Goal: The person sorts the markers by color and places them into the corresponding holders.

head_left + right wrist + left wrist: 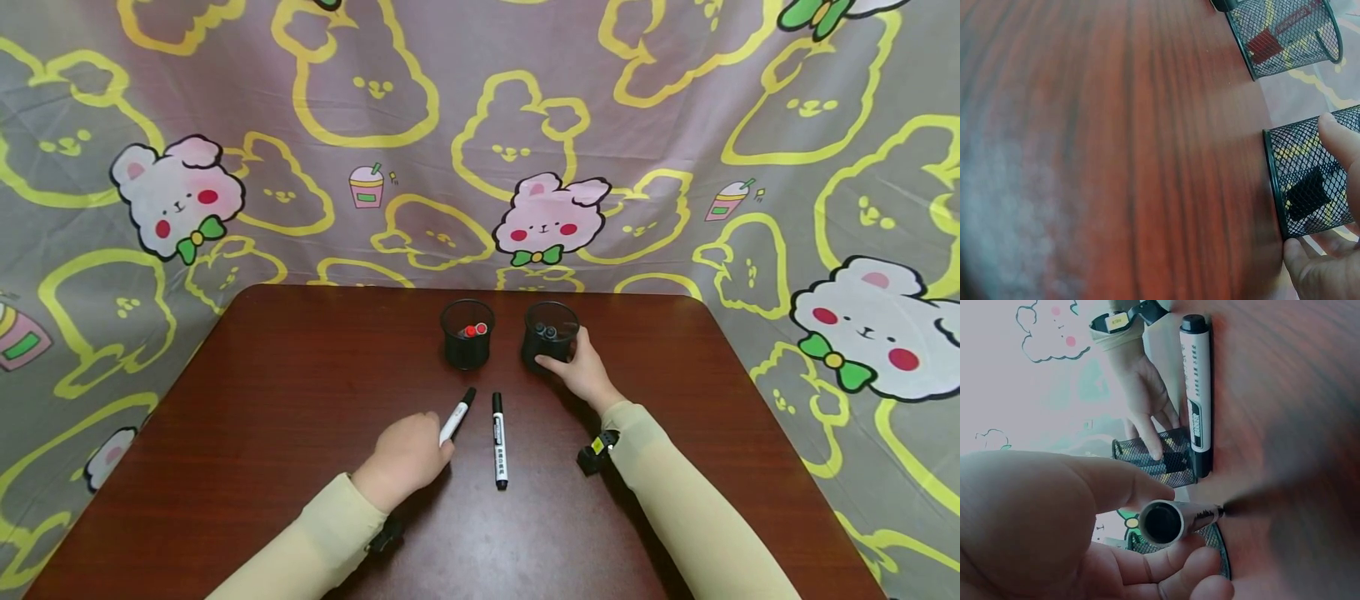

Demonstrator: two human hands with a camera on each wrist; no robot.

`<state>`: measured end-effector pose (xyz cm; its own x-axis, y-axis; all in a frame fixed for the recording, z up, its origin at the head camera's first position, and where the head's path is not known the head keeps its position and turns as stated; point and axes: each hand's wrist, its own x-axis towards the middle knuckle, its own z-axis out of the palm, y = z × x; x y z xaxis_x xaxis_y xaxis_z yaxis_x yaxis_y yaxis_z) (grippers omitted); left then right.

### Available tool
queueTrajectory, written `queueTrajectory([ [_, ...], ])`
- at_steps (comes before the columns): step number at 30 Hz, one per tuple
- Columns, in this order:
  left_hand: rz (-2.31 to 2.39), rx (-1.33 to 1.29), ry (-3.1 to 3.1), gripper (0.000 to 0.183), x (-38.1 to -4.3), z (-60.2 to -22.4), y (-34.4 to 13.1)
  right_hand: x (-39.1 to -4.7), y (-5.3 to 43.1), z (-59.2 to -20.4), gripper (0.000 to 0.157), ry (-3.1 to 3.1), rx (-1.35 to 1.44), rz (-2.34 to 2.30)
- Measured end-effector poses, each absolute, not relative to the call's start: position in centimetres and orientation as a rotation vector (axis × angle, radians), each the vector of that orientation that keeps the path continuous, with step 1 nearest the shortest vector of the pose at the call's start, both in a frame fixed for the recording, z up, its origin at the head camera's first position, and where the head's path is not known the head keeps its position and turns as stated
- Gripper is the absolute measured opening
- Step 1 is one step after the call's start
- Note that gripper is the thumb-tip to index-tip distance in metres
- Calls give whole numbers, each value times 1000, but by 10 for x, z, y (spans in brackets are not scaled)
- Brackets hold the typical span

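My left hand (405, 458) pinches a white marker (455, 421) with a black cap, tilted with its cap pointing away toward the cups. In the left wrist view, thumb and fingers close around that marker (1192, 519), its dark round end facing the camera. My right hand (588, 375) holds the side of the right black mesh pen cup (542, 352), which stands upright with black-ended markers inside. Seen from the right wrist, thumb and fingers lie around the mesh wall (1297, 150). Another white marker (500, 442) with black ends lies on the table between the hands.
A second black mesh pen cup (467, 350), with red-ended markers in it, stands left of the held one. Both are near the back of the brown wooden table (300, 358). A cartoon-patterned cloth (420, 100) hangs behind and along the sides.
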<state>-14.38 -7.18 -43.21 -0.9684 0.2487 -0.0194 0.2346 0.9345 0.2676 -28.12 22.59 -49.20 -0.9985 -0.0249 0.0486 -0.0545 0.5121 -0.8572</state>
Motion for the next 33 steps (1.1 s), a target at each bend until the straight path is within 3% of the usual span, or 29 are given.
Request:
queueTrajectory([
  [33, 627, 412, 3200, 29, -154, -423, -86, -280, 226, -493, 82, -2706, 69, 1511],
])
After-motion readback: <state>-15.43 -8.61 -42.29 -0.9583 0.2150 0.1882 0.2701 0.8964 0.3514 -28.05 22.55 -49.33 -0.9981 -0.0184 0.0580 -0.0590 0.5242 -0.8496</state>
